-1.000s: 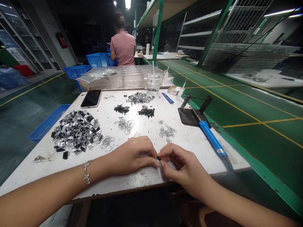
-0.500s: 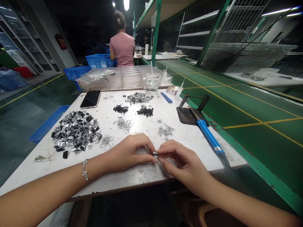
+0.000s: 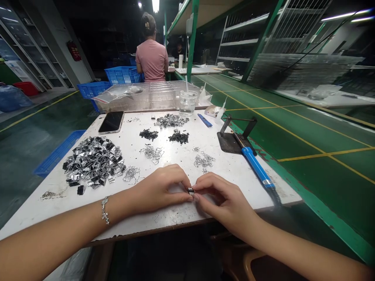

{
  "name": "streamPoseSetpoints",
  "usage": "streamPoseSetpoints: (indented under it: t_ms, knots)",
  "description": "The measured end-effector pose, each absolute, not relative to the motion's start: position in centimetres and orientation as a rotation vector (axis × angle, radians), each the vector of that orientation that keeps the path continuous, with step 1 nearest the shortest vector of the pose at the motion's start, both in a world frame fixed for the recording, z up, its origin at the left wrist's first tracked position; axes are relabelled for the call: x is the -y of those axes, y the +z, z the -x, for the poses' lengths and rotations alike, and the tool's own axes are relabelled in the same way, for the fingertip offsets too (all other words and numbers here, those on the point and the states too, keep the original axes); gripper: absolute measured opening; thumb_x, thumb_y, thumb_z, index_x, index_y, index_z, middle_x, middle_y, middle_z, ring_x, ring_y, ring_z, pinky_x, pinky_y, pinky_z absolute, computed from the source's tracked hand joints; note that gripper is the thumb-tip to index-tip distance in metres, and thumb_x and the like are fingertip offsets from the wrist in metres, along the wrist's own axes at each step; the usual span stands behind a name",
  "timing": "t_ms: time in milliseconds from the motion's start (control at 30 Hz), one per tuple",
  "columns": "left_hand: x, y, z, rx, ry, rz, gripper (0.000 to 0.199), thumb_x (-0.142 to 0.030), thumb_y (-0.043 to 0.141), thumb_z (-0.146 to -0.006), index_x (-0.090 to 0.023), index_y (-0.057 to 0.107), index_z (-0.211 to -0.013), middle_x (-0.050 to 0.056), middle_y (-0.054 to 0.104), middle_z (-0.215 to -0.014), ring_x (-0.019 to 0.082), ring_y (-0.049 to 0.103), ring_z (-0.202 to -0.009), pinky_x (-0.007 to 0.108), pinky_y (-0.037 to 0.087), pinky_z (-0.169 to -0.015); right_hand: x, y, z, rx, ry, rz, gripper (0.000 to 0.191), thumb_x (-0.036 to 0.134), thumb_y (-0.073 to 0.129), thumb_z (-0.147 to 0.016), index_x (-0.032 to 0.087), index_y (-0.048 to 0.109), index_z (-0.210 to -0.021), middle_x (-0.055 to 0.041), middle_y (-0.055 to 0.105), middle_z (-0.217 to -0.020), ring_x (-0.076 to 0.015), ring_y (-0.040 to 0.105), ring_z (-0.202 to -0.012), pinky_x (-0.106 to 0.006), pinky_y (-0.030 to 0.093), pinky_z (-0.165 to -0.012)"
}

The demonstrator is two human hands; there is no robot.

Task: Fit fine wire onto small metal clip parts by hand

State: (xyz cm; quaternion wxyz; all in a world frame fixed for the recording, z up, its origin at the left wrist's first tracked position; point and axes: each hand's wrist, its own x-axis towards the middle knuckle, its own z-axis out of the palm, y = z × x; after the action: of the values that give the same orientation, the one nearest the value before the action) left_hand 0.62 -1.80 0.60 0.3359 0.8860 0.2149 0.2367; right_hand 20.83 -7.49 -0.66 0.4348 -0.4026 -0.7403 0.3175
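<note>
Between the fingertips of both hands is a small black-and-silver metal part [image 3: 191, 191], held just above the table near its front edge. My left hand [image 3: 164, 186] pinches it from the left with thumb and index finger. From the right, my right hand [image 3: 224, 197] grips it the same way. Fingertips cover much of the part, so its exact kind does not show. Beyond the hands lie thin bent wire pieces [image 3: 204, 160] and another wire pile [image 3: 152, 153]. A large heap of black-and-silver metal pieces [image 3: 93, 162] sits left of my left hand.
A blue soldering iron [image 3: 255, 166] leans on its black stand [image 3: 234, 142] at the right. Small black pieces [image 3: 179, 136], a silver heap [image 3: 171, 120], a phone [image 3: 111, 122], a blue strip [image 3: 204, 120] and a glass cup [image 3: 188, 103] are farther back. A person [image 3: 152, 58] stands beyond.
Both hands keep their pinch on the small part, with only slight finger movement. The whole view has shifted a little; the items on the table look unmoved.
</note>
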Motion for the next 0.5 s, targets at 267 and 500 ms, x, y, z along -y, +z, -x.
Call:
streamPoseSetpoints:
  t_ms: [267, 500]
  knots:
    - [1.94, 0.56, -0.6, -0.514, 0.613, -2.424, 0.009, -0.025, 0.059, -0.089, -0.016, 0.059, -0.091, 0.004, 0.061, -0.086, 0.016, 0.053, -0.086, 0.029, 0.04, -0.08, 7.4, -0.95, -20.82, 1.814, 0.873, 1.049, 0.011, 0.013, 0.06, -0.083, 0.02, 0.062, -0.091, -0.0028, 0.063, -0.085, -0.0157, 0.061, -0.078, -0.025, 0.049, -0.069]
    - [1.81, 0.57, -0.58, -0.493, 0.545, -2.519, 0.011, -0.025, 0.056, -0.09, -0.015, 0.058, -0.092, 0.005, 0.06, -0.088, 0.017, 0.052, -0.086, 0.032, 0.039, -0.081, 7.18, -0.86, -20.75, 1.805, 0.954, 1.126, 0.006, 0.017, 0.06, -0.081, 0.019, 0.061, -0.087, -0.0011, 0.061, -0.077, -0.014, 0.057, -0.067, -0.024, 0.046, -0.061]
